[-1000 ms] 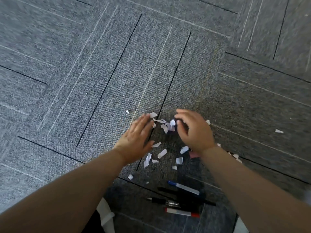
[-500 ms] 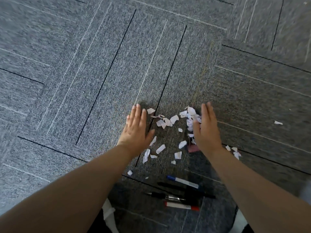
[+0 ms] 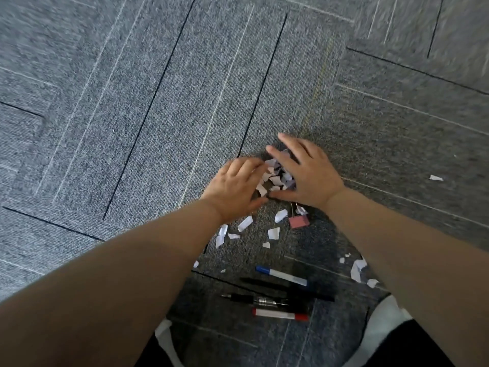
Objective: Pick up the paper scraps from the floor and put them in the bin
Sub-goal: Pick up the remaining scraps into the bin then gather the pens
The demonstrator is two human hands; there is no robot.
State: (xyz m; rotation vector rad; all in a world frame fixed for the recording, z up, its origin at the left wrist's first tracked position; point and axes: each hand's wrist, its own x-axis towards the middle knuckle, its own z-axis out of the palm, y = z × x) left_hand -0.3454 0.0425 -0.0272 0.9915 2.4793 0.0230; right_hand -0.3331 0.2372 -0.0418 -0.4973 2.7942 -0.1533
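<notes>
Small white paper scraps lie on the grey carpet. A bunched heap of scraps (image 3: pixel 276 177) sits between my two hands. My left hand (image 3: pixel 235 188) lies flat on the floor against the heap's left side. My right hand (image 3: pixel 307 173) cups the heap from the right, fingers spread, thumb low in front. More loose scraps (image 3: pixel 244 223) lie nearer to me, below the hands. A few scraps (image 3: pixel 357 268) sit beside my right forearm, and one scrap (image 3: pixel 435 178) lies alone far right. No bin is in view.
A pink binder clip (image 3: pixel 299 221) lies just below my right hand. Several pens and markers (image 3: pixel 280 295) lie on the carpet close to me. White and black clothing (image 3: pixel 389 332) shows at the bottom edge.
Both hands have swept inward from flat and apart, pushing the spread scraps into a tight heap between them. The pink clip, half hidden before, now shows.
</notes>
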